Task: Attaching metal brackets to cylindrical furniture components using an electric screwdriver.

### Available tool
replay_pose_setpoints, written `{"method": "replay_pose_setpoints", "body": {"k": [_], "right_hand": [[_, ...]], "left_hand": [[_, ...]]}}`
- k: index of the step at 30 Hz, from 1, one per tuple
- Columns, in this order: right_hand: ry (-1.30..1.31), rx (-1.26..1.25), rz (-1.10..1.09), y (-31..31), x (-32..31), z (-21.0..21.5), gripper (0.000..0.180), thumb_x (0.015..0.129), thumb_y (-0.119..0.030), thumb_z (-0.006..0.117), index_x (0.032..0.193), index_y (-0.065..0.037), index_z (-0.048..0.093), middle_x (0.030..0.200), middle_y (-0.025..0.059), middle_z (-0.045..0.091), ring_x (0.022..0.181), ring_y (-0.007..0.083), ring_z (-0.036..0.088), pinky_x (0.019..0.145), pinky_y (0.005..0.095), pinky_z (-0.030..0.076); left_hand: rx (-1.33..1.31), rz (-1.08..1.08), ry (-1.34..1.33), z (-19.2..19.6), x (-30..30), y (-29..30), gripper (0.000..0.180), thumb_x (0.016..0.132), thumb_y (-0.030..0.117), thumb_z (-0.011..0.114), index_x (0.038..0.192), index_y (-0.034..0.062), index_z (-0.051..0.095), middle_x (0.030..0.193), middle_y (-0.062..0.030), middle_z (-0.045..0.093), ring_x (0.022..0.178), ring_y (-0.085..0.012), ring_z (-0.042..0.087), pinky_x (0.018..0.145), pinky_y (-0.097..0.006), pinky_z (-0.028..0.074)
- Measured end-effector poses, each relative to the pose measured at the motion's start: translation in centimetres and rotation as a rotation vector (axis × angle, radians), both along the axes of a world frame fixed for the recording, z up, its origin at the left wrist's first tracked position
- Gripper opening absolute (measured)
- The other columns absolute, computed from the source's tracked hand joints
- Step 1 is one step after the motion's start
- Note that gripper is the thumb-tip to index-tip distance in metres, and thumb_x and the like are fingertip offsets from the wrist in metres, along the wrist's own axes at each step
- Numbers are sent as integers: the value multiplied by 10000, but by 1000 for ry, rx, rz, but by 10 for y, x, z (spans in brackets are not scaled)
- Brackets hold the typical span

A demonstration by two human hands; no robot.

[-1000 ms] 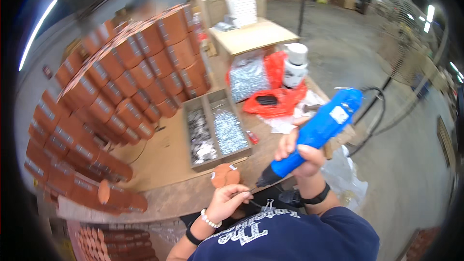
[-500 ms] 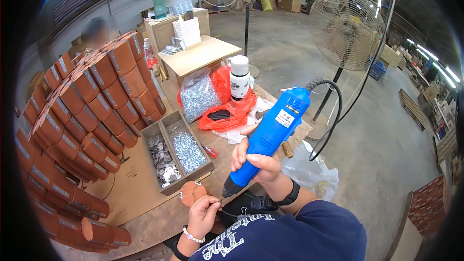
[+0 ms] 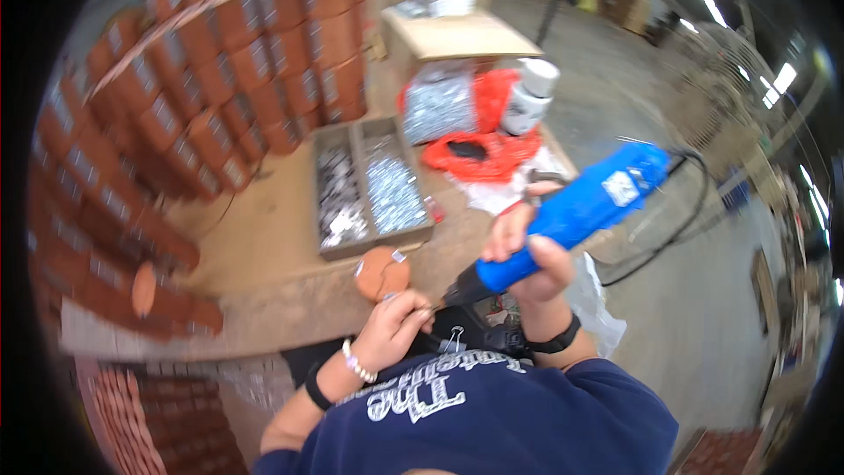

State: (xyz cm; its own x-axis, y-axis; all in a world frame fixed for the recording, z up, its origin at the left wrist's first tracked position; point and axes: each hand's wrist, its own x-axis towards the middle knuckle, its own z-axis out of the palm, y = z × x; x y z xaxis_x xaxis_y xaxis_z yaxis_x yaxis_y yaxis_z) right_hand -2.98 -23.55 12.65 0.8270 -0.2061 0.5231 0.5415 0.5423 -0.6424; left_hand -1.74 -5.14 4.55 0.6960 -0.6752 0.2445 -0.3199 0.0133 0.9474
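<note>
My right hand [image 3: 538,251] is wrapped round a blue electric screwdriver [image 3: 573,215] with a black nose, which tilts down to the left. My left hand [image 3: 397,327], wearing a bead bracelet, is closed in a pinch right at the screwdriver's tip. Whatever sits between those fingertips is too small and blurred to name. Just beyond the left fingers a round orange-brown piece [image 3: 381,273] with small metal bits at its rim lies at the table's near edge.
A two-part box holds dark and pale flat pieces [image 3: 341,198] and silvery screws [image 3: 393,193]. Stacked orange-brown pieces [image 3: 290,35] with metal strips fill the left. Behind the box are a bag of metal parts [image 3: 440,105], a red plastic bag [image 3: 482,158] and a white flask [image 3: 529,97].
My view has turned, so the table and box sit farther right and more of the near edge shows. The screwdriver leans closer to level. Both hands keep their grips.
</note>
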Motion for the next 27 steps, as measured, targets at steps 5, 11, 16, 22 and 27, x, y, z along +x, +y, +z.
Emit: {"method": "replay_pose_setpoints", "body": {"k": [5, 11, 16, 22, 27], "right_hand": [[-82, 5, 129, -3, 4, -8, 490, 753, -173, 472, 1179, -37, 270, 703, 66, 428, 618, 160, 445, 597, 316, 418], [-43, 28, 228, -5, 12, -13, 492, 762, -176, 463, 1186, -28, 263, 706, 66, 429, 624, 157, 439, 594, 315, 412], [-36, 22, 181, -9, 14, -15, 498, 760, -186, 461, 1184, -16, 263, 712, 66, 435, 619, 147, 431, 586, 312, 400], [-68, 22, 136, -19, 16, -14, 487, 765, -186, 452, 1181, -7, 271, 720, 65, 432, 618, 147, 423, 596, 314, 397], [-81, 10, 130, -21, 15, -16, 487, 763, -176, 446, 1184, -3, 271, 725, 69, 433, 624, 153, 424, 605, 317, 399]], "left_hand": [[-25, -26, 119, 7, -2, 5, 76, 822, 41, 433, 763, 8, 469, 662, -40, 505, 620, -116, 520, 590, -238, 422], [145, -97, 44, 13, 9, 16, 99, 816, 101, 480, 787, 6, 480, 785, -82, 538, 692, -174, 539, 642, -273, 431], [117, -75, -291, 27, 35, 28, 251, 785, 169, 533, 973, 10, 488, 937, -125, 508, 915, -249, 492, 804, -328, 379], [295, 337, -16, 21, 102, 58, 214, 782, 142, 539, 931, -12, 550, 849, -88, 575, 771, -140, 547, 697, -273, 434], [621, 438, -141, -13, 150, 55, 148, 733, 88, 571, 848, -6, 584, 800, -89, 591, 725, -148, 563, 652, -255, 440]]}}
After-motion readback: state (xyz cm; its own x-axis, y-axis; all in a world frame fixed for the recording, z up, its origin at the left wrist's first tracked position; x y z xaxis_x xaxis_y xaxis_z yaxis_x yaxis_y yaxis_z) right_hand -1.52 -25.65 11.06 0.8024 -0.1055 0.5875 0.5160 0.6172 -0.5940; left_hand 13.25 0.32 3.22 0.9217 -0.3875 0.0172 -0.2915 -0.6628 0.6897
